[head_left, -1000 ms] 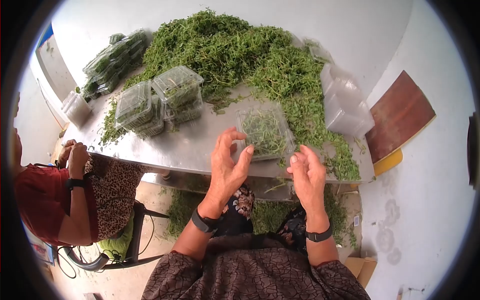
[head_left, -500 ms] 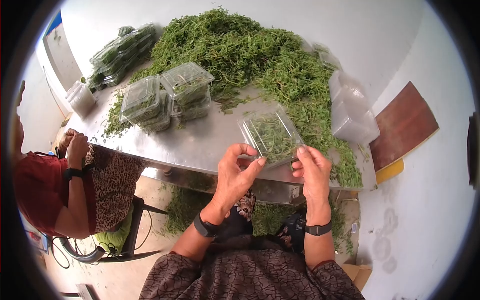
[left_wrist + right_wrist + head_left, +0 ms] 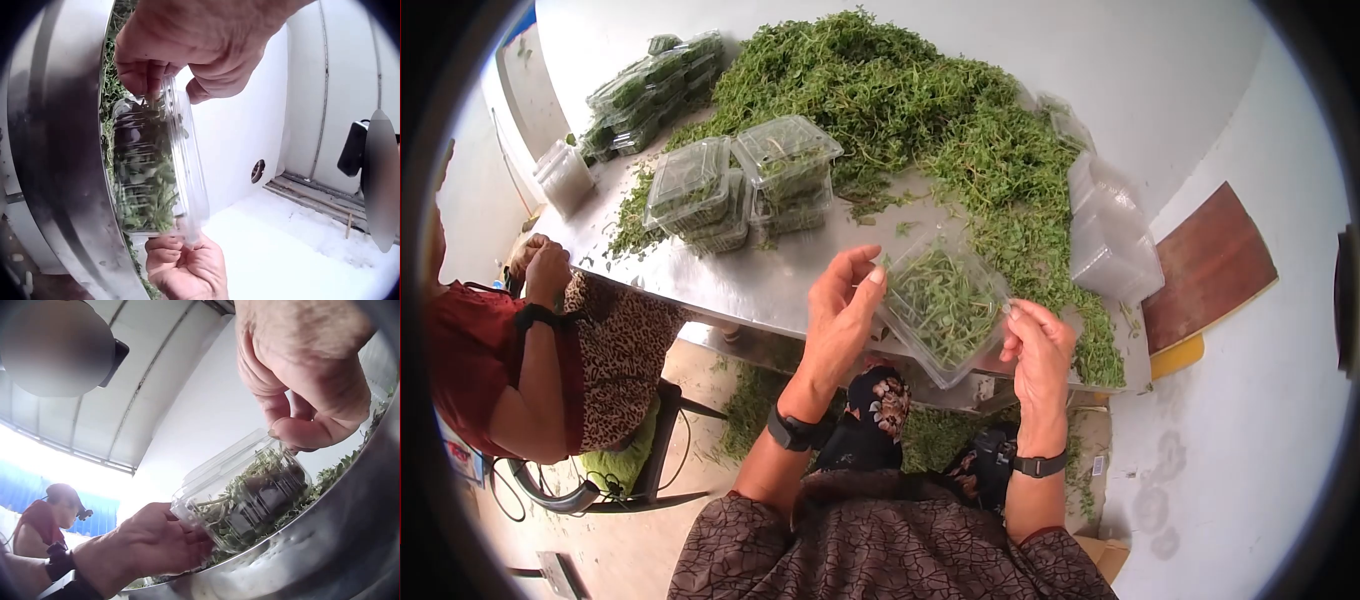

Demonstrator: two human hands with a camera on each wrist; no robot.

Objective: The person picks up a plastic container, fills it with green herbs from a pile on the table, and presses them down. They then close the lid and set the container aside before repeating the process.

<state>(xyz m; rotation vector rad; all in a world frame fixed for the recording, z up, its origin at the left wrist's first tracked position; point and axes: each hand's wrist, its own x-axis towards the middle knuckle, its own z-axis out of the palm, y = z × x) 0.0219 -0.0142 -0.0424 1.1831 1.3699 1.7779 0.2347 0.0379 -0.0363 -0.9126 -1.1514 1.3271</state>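
While the clear plastic clamshell [image 3: 943,305] is lifted off the steel surface [image 3: 780,275], it hangs tilted just above that surface's near edge, between the two hands. The left hand [image 3: 843,310] holds its left side, thumb on the near wall and fingers along the far rim. The right hand [image 3: 1037,345] pinches the right-hand corner between thumb and fingertips. Both hands are closed on the container; neither is free.

Key relation: the clamshell's long axis runs roughly from the left hand across to the right hand, so each hand has one end. Its upper face is tipped toward the person. Neither hand is clearly nearer; both are in contact.

Appearance of the clamshell: transparent, thin-walled, ribbed at the base, lid shut or nearly shut; the catch itself cannot be made out. It is filled with loose green sprigs [image 3: 147,187] lying flat against the walls. In the right wrist view the sprigs press against the underside, the container sitting just above the surface rim [image 3: 300,550].

Relative to the clamshell: the big herb heap [image 3: 890,100] lies beyond it. Filled clamshells in a stack [image 3: 740,180] stand beyond and to its left. Empty containers [image 3: 1110,235] sit to its right. A second person in a red top [image 3: 470,370] sits well to its left.
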